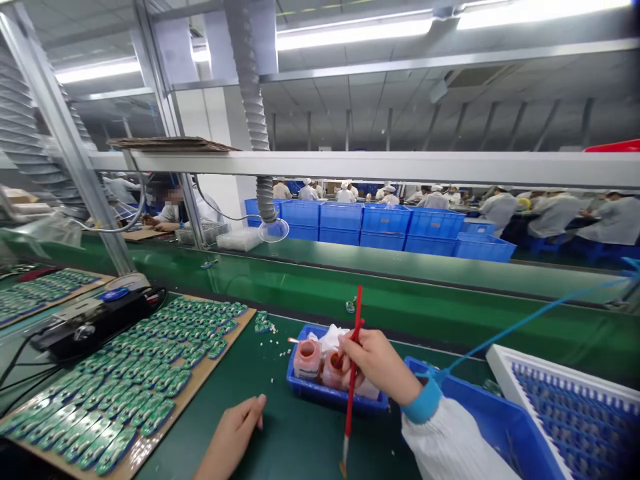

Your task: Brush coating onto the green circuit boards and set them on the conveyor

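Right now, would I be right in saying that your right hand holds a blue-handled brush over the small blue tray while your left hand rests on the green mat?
Not quite: the head view shows the brush has a red handle, not a blue one. The right hand does hold it over the small blue tray, and the left hand rests on the green mat.

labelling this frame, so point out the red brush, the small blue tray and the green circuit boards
red brush (357,310): head view, on the upper part of its handle
small blue tray (320,395): head view, on its front wall
green circuit boards (150,373): head view, on a board mid-batch
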The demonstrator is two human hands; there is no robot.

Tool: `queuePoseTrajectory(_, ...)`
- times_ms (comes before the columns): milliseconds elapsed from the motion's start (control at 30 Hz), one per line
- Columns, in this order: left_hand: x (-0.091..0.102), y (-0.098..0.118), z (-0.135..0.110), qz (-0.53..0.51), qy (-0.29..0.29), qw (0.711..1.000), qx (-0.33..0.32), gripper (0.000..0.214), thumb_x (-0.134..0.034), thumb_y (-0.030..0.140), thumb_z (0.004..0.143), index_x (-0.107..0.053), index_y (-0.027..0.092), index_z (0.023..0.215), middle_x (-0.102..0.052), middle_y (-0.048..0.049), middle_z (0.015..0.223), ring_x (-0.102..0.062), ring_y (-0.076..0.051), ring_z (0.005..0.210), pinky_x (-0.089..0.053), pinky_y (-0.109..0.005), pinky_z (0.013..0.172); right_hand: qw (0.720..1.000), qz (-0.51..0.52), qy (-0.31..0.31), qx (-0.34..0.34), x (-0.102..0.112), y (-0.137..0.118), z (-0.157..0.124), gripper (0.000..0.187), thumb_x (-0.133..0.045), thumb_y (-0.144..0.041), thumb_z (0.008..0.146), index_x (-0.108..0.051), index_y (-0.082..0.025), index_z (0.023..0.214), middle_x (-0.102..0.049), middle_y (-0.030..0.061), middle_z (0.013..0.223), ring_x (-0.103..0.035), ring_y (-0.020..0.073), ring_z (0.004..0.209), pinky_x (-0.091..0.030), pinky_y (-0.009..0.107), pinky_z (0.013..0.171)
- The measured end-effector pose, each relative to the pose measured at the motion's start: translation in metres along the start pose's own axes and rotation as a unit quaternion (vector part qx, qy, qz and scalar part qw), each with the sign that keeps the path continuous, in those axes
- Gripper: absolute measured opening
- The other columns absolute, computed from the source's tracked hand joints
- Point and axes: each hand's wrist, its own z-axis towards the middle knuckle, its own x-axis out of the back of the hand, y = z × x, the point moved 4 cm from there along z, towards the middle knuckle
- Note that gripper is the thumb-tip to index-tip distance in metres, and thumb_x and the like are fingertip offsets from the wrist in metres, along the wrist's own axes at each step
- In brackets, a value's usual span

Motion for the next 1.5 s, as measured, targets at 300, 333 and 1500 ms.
queuePoseTrajectory(300, -0.001, 0.007, -0.001, 0.037, -0.013, 0.998, -0.045, 0.055, -0.033, 0.074, 0.076, -0.047, 0.026, 0.052, -0.045, 0.0012, 0.053, -0.050, -0.023, 0.059, -0.037, -0.033, 0.065, 0.999, 0.006, 0.034, -0.036, 0.001, 0.002, 0.007, 0.027, -0.058, -0.036, 0.110, -0.059, -0.009, 0.105, -0.055, 0.0034, 0.087, -0.058, 0.0127, 0.067, -0.055, 0.021, 0.060)
queuePoseTrajectory(333, -0.002, 0.007, -0.002, 0.039, -0.015, 0.998, -0.048, 0.054, -0.033, 0.072, 0.077, -0.047, 0.026, 0.053, -0.045, 0.0013, 0.053, -0.050, -0.023, 0.058, -0.037, -0.033, 0.065, 0.999, 0.006, 0.037, -0.036, 0.001, 0.002, 0.007, 0.027, -0.059, -0.035, 0.109, -0.059, -0.009, 0.105, -0.055, 0.0033, 0.087, -0.057, 0.0126, 0.067, -0.055, 0.021, 0.059)
queuePoseTrajectory(1500, -0.001, 0.011, -0.010, 0.057, -0.024, 0.993, -0.104, 0.046, -0.039, 0.060, 0.082, -0.046, 0.025, 0.054, -0.054, 0.0001, 0.053, -0.054, -0.021, 0.057, -0.037, -0.031, 0.062, 0.975, 0.011, 0.175, 0.139, 0.027, -0.048, -0.106, 0.077, -0.066, -0.088, 0.075, -0.059, -0.011, 0.073, -0.058, 0.0094, 0.064, -0.063, 0.0234, 0.053, -0.058, 0.026, 0.047)
